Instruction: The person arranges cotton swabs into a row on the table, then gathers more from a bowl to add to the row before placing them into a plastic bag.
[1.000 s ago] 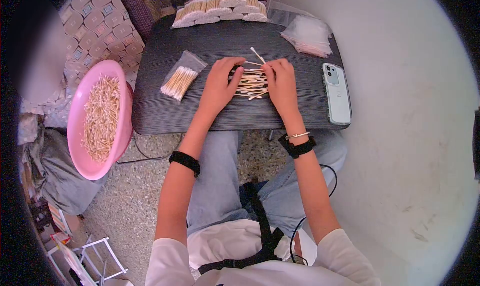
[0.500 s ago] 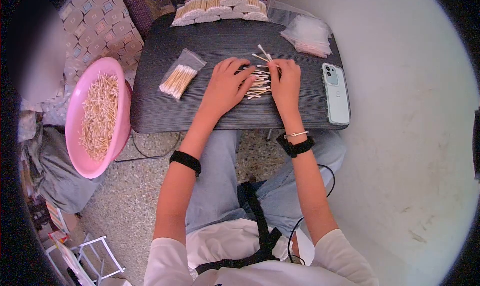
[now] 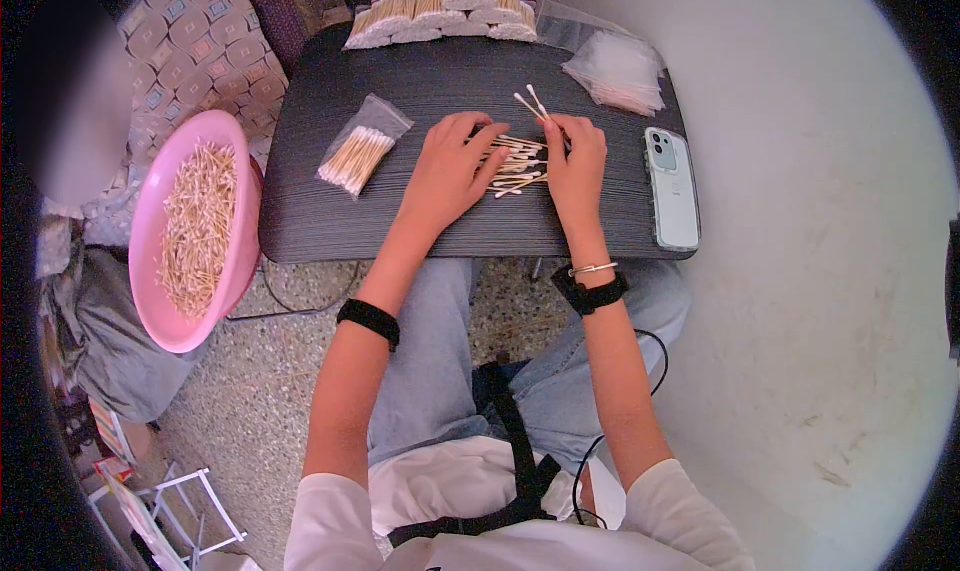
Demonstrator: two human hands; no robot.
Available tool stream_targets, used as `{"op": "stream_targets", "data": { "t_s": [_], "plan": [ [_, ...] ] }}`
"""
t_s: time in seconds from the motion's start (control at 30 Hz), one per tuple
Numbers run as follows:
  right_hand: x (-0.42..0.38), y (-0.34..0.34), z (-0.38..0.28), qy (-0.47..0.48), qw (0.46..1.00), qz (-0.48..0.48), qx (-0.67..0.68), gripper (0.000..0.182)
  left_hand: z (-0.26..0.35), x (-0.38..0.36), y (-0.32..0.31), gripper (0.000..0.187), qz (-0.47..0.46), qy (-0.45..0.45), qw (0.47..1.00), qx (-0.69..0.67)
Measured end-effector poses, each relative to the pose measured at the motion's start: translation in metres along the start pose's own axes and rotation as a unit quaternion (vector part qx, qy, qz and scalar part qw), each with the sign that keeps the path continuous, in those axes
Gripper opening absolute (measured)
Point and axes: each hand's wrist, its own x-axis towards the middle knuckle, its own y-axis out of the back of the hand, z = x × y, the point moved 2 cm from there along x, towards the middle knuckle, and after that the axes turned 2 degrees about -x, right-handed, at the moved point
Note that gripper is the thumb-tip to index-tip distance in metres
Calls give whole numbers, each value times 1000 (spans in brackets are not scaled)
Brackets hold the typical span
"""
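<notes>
A small pile of cotton swabs [image 3: 520, 159] lies on the dark table between my hands. My left hand [image 3: 455, 166] rests at the pile's left side, its thumb apart from the bent fingers, the fingertips touching or close to the swabs. On the other side, my right hand [image 3: 575, 161] pinches a few cotton swabs [image 3: 532, 101] between thumb and fingers, their white tips pointing up and away from me. Left of my left hand, a clear zip bag [image 3: 358, 156] holds a bundle of swabs.
A pink basin [image 3: 150, 281] full of loose swabs stands left of the table [image 3: 300, 211]. Filled swab bags [image 3: 440, 11] are stacked along the far edge. Empty plastic bags [image 3: 615, 71] lie far right, above a phone [image 3: 675, 186]. A pale wall [image 3: 800, 221] borders the right side.
My right hand has shifted slightly right, and the swabs in its pinch now stand out clear of the pile. My left hand has barely moved; its fingers have drawn back slightly.
</notes>
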Motion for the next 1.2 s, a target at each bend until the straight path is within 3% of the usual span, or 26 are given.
{"op": "stream_targets", "data": {
  "t_s": [0.27, 0.57, 0.77, 0.97, 1.07, 1.2],
  "plan": [
    [0, -5, -1, 52, 998, 9, -33, 14, 1, 0, 0, 27, -29, -23, 999, 13],
    [1, -3, -7, 60, 998, 0, -27, 16, 0, -1, 7, 30, 15, 31, 999, 6],
    [0, -3, -4, 27, 999, 20, -20, 15, 4, -1, -4, 42, -48, -55, 995, 64],
    [-1, -2, -2, 21, 999, 24, -30, 15, 3, 0, -1, 42, -109, 35, 993, 30],
    [0, -2, -1, 19, 999, 7, -48, 14, 4, 0, 0, 44, -39, -17, 997, 58],
    [2, -2, -8, 83, 996, -15, -35, 15, 5, 0, -4, 46, -38, -25, 996, 71]
  ]
}}
